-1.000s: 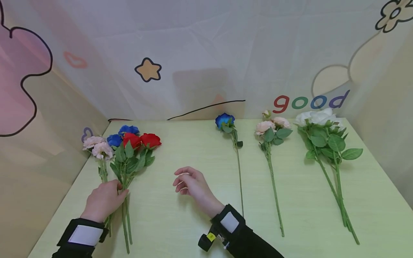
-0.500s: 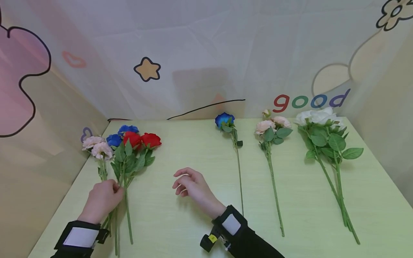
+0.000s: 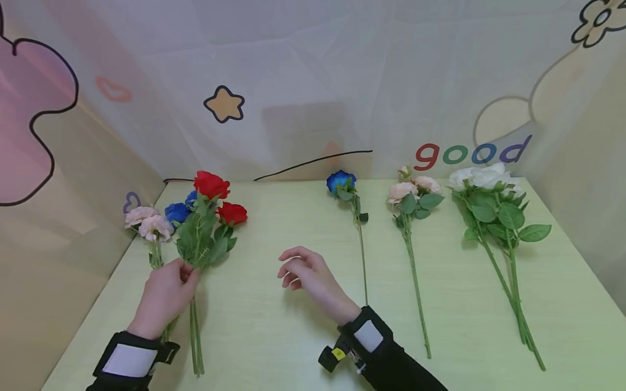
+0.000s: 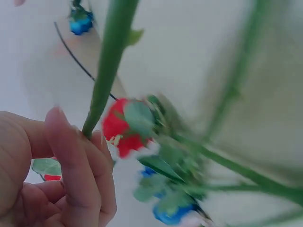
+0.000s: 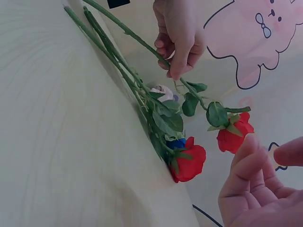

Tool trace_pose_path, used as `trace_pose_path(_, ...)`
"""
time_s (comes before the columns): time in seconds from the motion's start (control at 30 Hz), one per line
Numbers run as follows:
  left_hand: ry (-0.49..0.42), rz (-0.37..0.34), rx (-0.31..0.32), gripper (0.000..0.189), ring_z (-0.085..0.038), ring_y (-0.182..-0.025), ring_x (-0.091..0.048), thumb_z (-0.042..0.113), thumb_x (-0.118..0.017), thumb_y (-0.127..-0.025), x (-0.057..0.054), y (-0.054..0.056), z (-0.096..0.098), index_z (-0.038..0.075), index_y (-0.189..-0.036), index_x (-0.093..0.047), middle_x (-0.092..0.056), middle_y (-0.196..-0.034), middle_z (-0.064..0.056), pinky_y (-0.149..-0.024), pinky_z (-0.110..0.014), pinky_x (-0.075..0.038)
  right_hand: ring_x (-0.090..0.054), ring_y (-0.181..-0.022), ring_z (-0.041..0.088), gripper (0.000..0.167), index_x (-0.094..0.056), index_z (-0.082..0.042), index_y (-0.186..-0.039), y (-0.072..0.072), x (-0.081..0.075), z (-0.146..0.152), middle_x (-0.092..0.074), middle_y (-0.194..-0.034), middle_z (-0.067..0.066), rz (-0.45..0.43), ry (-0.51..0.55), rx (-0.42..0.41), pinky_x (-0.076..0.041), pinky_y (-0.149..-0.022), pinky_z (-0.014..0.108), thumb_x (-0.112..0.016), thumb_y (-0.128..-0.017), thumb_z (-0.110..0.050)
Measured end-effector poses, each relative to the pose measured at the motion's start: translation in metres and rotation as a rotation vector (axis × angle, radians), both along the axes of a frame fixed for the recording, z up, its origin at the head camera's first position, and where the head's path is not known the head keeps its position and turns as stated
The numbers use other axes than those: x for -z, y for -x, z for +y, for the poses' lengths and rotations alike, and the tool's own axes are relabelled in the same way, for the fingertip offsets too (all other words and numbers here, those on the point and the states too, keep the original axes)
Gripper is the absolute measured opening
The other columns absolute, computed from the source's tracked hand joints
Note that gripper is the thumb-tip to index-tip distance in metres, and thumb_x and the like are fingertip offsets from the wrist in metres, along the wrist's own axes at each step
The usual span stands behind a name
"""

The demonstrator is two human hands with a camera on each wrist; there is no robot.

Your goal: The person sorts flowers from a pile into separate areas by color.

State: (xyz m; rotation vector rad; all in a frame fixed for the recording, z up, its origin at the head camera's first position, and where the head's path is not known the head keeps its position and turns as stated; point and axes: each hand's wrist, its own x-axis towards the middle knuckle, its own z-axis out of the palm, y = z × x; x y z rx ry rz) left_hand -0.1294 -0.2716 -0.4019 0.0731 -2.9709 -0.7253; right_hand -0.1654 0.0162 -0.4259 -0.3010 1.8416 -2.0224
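Note:
My left hand pinches the stem of a red rose between thumb and fingers. In the right wrist view this rose is raised off the table, its stem slanting through the fingers. Up close, the left wrist view has the green stem between the fingertips. A second red rose lies just below it, beside blue roses partly covered by leaves. Left of these are pale pink flowers. My right hand hovers over the middle of the table, fingers loosely bent, holding nothing.
A single blue rose lies on the pale table, right of centre. Farther right lie light pink flowers and a bunch of white roses. A printed cloth hangs behind the table's back edge.
My left hand has taken one red rose by its stem and raised it, its bloom moving up above the blue roses. My right hand has shifted slightly right.

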Motion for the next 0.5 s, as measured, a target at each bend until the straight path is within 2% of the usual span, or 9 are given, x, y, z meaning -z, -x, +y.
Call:
trace_pose_path(0.1,-0.044,0.023,0.019,0.018,-0.011,-0.051,-0.058,0.012,-0.058,-0.097,-0.004,0.005,0.014,-0.004,-0.094,-0.065,-0.068,-0.072,-0.010,-0.047,-0.025,-0.042,-0.063,-0.075,0.013,0.024,-0.056,0.002,-0.120,0.003,-0.002,0.010,-0.068,-0.088,0.004,0.011,-0.017,0.008,-0.053,-0.077,0.030,-0.047,-0.103,-0.012)
trace_pose_path(0.33,-0.207,0.000,0.062,0.018,-0.010,-0.053,-0.063,0.013,-0.058,-0.099,-0.008,0.022,0.055,-0.003,-0.100,-0.066,-0.068,-0.080,-0.012,-0.048,-0.024,-0.046,-0.063,-0.076,0.013,0.027,-0.054,0.006,-0.123,0.007,-0.008,0.035,-0.068,-0.090,0.005,0.068,-0.070,0.012,-0.054,-0.078,0.030,-0.046,-0.104,-0.012)
trace_pose_path(0.5,-0.341,-0.009,0.081,0.018,-0.010,-0.052,-0.063,0.013,-0.061,-0.099,-0.008,0.035,0.089,-0.003,-0.102,-0.067,-0.067,-0.082,-0.014,-0.048,-0.024,-0.048,-0.064,-0.077,0.013,0.025,-0.056,0.005,-0.120,0.009,-0.008,0.056,-0.069,-0.095,0.013,0.117,-0.137,-0.006,-0.056,-0.078,0.033,-0.046,-0.103,-0.011)
